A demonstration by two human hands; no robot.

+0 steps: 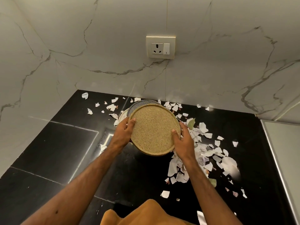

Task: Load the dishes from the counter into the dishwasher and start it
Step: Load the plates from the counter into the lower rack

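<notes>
A speckled tan plate point(153, 129) tops a small stack above the black counter point(53, 146). Beneath it show the rim of a blue-grey plate point(138, 103) and a sliver of a white plate point(122, 116). My left hand point(124, 133) grips the stack's left edge with the thumb on the tan plate's rim. On the right edge, my right hand point(184, 142) holds the stack, its thumb resting on the tan plate. The undersides of the plates are hidden.
Torn white paper scraps point(203, 153) litter the counter behind and to the right of the stack. A marble wall with a socket point(160, 47) rises at the back. A pale steel-edged surface point(282, 143) borders the counter's right side. Orange cloth point(151, 213) fills the bottom edge.
</notes>
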